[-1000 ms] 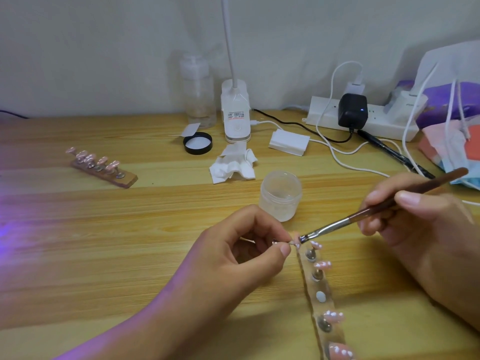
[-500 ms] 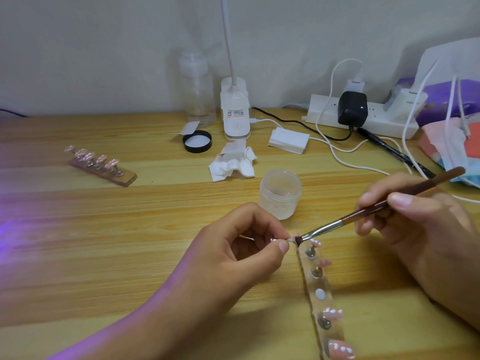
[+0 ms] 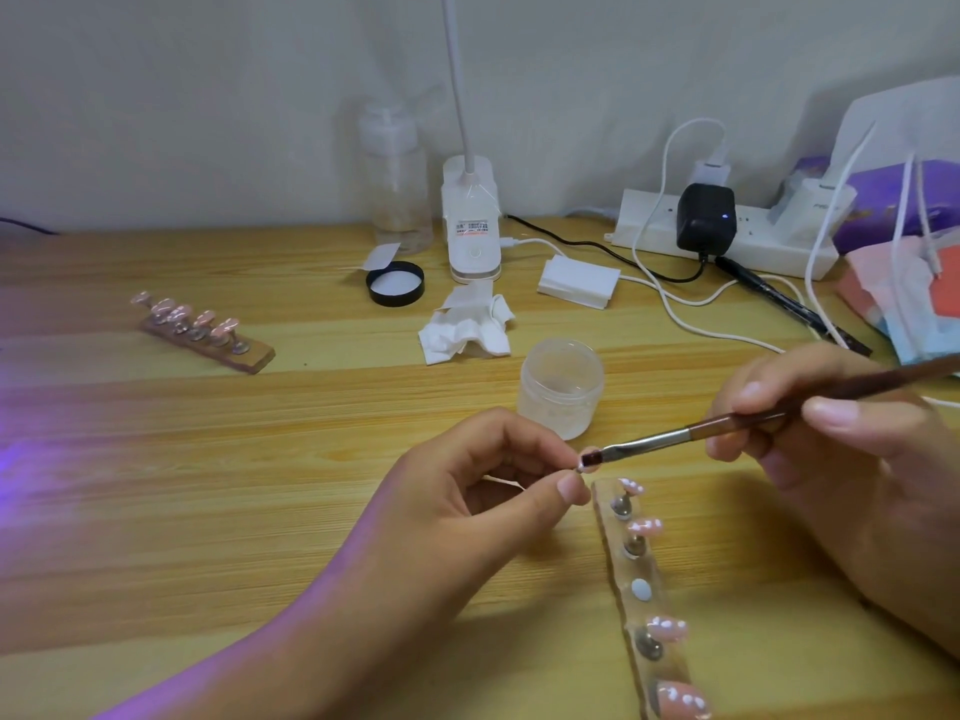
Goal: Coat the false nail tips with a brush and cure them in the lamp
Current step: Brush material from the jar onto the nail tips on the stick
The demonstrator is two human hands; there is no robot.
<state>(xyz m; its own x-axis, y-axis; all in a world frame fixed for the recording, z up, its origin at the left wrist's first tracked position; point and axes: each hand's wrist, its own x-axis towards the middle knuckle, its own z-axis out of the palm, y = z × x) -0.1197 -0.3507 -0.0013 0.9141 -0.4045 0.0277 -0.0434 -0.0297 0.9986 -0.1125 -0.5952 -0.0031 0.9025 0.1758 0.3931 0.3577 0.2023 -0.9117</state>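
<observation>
My left hand [image 3: 467,491] pinches a small nail tip on its stand [image 3: 581,464] between thumb and forefinger, above the table. My right hand [image 3: 831,433] holds a brown-handled brush [image 3: 727,423] like a pen, and its dark bristles touch the pinched nail tip. Just below lies a clear holder strip [image 3: 644,589] with several pink decorated nail tips on metal pegs; one peg spot is bare. A second wooden holder [image 3: 202,330] with pink tips lies at the far left. An open frosted gel jar [image 3: 561,387] stands behind my hands. The curing lamp itself is out of view; purple light falls from the left.
A crumpled white wipe [image 3: 467,330], a black lid [image 3: 395,284], a clear pump bottle [image 3: 397,189] and a white desk-lamp base [image 3: 471,226] stand at the back. A power strip [image 3: 727,236] with cables, a white box [image 3: 579,280] and coloured packets [image 3: 904,293] lie at the right.
The brush tip has shifted slightly left across the pinched nail tip. Both hands have stayed almost in place.
</observation>
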